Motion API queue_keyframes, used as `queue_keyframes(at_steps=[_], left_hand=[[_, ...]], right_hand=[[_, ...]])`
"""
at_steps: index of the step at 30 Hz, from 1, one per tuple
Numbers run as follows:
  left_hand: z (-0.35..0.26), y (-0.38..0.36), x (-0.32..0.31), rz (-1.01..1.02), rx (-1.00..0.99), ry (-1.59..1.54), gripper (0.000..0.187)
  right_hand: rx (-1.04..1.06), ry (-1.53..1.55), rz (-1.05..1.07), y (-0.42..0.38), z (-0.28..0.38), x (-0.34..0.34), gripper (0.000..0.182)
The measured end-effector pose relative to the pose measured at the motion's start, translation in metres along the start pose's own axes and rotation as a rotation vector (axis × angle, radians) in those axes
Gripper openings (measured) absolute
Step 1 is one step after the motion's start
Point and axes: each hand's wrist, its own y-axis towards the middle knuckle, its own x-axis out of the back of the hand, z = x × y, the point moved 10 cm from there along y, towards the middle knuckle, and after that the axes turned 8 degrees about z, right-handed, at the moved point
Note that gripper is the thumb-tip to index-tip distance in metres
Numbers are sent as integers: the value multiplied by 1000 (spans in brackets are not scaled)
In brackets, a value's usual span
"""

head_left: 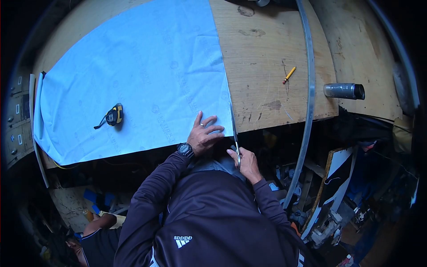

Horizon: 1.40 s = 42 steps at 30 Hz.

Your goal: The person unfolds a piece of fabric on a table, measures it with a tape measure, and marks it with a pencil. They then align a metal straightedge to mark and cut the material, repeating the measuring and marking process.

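Observation:
A large sheet of pale blue fabric [133, 80] with faint printed marks lies over the wooden table. My left hand [205, 133], wearing a ring and a wristwatch [185, 150], rests with fingers spread on the fabric's near edge, close to its right corner. My right hand [247, 163] is closed around the handles of a pair of scissors [237, 144]. The blades point away from me along the fabric's right edge; whether they are apart is too small to tell. On the fabric to the left lies a black and yellow tape measure [114, 115].
A short yellow pencil [289, 74] lies on the bare wood of the table [262, 53]. A long metal ruler [310, 80] leans across its right side, near a dark cylinder [343, 91]. Cluttered parts fill the floor at right. Another person's arm [98, 224] shows at lower left.

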Motion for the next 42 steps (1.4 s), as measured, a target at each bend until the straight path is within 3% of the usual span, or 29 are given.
queue_keyframes(at_steps=[17, 21, 23, 26, 34, 37, 42], left_hand=[[2, -2, 0, -2, -13, -20, 29], [4, -3, -3, 4, -18, -33, 39], [4, -3, -3, 4, -22, -31, 42], [3, -2, 0, -21, -20, -18, 26], [3, -3, 0, -2, -15, -26, 25], [5, -3, -1, 6, -15, -32, 27], [4, -3, -1, 7, -26, -44, 31]], right_hand=[[-19, 23, 23, 25, 18, 8, 60], [-41, 79, 75, 24, 37, 13, 63], [11, 18, 3, 38, 36, 17, 62], [40, -57, -49, 54, 35, 21, 64], [42, 101, -6, 49, 43, 20, 59], [-6, 32, 28, 57, 46, 22, 68], [-14, -44, -31, 79, 56, 33, 70]])
